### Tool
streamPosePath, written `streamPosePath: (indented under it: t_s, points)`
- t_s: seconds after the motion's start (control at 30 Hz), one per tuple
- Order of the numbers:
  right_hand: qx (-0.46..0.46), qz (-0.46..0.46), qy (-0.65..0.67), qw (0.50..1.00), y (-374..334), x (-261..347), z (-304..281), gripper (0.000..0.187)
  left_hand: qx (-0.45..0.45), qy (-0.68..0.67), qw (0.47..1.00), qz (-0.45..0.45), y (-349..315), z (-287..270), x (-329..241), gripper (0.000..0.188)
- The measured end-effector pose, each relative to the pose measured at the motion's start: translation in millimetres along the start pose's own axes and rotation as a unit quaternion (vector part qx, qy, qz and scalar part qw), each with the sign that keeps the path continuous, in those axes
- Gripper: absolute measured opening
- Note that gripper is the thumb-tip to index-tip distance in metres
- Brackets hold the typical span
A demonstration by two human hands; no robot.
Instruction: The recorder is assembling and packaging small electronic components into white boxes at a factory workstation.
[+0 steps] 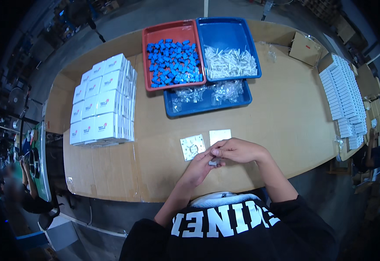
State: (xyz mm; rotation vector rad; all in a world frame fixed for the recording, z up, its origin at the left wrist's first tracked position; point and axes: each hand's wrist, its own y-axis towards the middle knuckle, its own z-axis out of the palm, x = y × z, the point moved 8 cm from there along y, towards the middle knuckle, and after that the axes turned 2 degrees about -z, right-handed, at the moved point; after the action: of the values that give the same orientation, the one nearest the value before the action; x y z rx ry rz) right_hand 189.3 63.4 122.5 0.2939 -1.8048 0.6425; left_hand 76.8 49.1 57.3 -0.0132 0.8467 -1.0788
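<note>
My left hand [197,169] and my right hand [238,150] meet in front of me, just over the near part of the table. A small pale piece [213,163] shows beneath the fingers of my left hand, which are closed around it; most of it is hidden. The thumb and fingers of my right hand press together against the left fingertips, and what they pinch cannot be seen. Beside my left hand lies a square white plate [192,148] with cutouts and a round opening. A plain white square piece [220,135] lies just beyond my right hand.
A red tray [169,28] holds many blue parts. Next to it, a blue tray [225,32] holds white sticks, above another blue tray [207,112] with clear bags. White boxes [105,102] are stacked left, more white boxes [340,93] right. A person [29,189] sits far left.
</note>
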Motion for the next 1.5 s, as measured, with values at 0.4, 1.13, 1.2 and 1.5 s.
streamPosePath:
  t_s: [0.4, 1.13, 1.2, 1.5]
  points:
    - [-0.575, 0.037, -0.239, 0.782, 8, -24, -245, 0.020, -0.028, 0.102, 0.992, 0.067, -14, -2, -7, 0.039]
    - [-0.466, -0.078, 0.165, 0.865, -6, -9, -222, 0.019, 0.049, 0.117, 0.991, 0.052, -31, 12, -56, 0.038]
    - [-0.431, -0.099, 0.236, 0.866, -13, 10, -192, 0.018, 0.042, 0.084, 0.993, 0.075, -30, 11, -57, 0.039]
    - [-0.374, -0.094, 0.107, 0.917, -36, 32, -70, 0.017, -0.021, -0.019, 0.996, 0.086, -27, -11, -85, 0.048]
